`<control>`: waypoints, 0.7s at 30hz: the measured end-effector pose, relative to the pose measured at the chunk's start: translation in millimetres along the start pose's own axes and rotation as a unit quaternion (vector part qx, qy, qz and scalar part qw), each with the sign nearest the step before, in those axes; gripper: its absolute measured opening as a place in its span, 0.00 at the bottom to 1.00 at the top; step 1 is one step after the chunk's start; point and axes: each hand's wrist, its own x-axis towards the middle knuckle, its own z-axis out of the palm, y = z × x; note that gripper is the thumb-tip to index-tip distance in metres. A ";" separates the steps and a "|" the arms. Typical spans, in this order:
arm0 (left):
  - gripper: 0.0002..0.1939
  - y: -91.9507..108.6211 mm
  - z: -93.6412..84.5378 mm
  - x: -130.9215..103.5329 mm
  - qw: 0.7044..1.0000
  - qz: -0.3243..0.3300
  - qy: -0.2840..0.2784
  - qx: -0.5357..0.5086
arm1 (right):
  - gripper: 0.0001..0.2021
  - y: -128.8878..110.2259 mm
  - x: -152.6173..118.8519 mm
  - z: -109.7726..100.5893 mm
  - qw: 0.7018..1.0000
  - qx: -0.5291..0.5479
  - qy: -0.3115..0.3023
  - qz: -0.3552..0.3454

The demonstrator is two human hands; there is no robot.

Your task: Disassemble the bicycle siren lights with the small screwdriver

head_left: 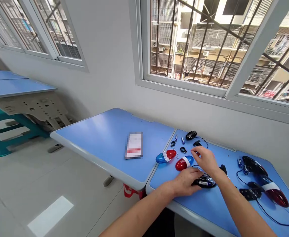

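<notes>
My left hand point(187, 182) wraps around the near edge of a black oval battery case point(205, 181), which lies on the blue desk with batteries showing inside. My right hand point(207, 160) is raised just beyond the case, thumb and fingertips pinched together. Whatever sits in that pinch, if anything, is too small to make out. Close to both hands rests a red and blue shell with a white band point(184, 163). A similar blue and red shell point(166, 156) lies to its left. Tiny screw-like metal bits point(177, 157) are scattered between and above them.
Toward the wall lie loose batteries point(183, 140), black ring clamps point(183, 149) and a black oval part point(191, 135) with a cable. On the right are another black oval unit point(255, 165) and a corded red, white and blue one point(275, 191). A phone-like object point(134, 144) lies on the left desk.
</notes>
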 end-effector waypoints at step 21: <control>0.32 6.0 -11.7 44.7 0.954 -0.162 -0.013 -0.252 | 0.25 99.7 -107.5 42.6 0.754 0.645 0.051 0.109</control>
